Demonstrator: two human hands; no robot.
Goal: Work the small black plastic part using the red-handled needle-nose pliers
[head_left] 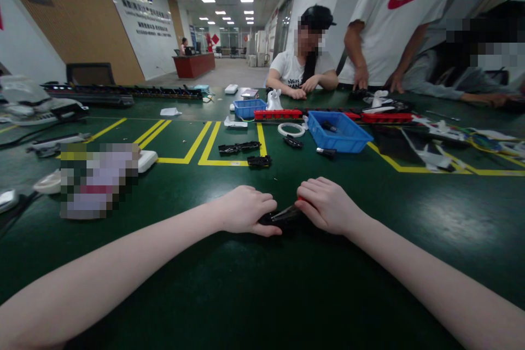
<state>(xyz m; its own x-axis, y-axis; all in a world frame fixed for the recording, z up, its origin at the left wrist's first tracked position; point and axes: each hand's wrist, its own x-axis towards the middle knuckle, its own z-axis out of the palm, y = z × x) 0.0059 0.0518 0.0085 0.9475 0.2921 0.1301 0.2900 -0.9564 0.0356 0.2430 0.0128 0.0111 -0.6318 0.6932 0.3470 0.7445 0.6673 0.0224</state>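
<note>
My left hand (246, 210) and my right hand (326, 205) rest side by side on the dark green table (262, 284), both with fingers curled. Between them lies a small black part (285, 216), gripped from both sides. A bit of red (301, 198) shows under my right fingers; what it belongs to is hidden. Further out on the table lie other black parts (240, 147) (259, 161) inside yellow floor-style markings.
A blue bin (338, 131), a smaller blue bin (249, 108), red trays (278, 114), a white tape roll (291, 129) and white plastic pieces sit further out. Three people work at the far side. A blurred box (98, 178) and devices lie at left.
</note>
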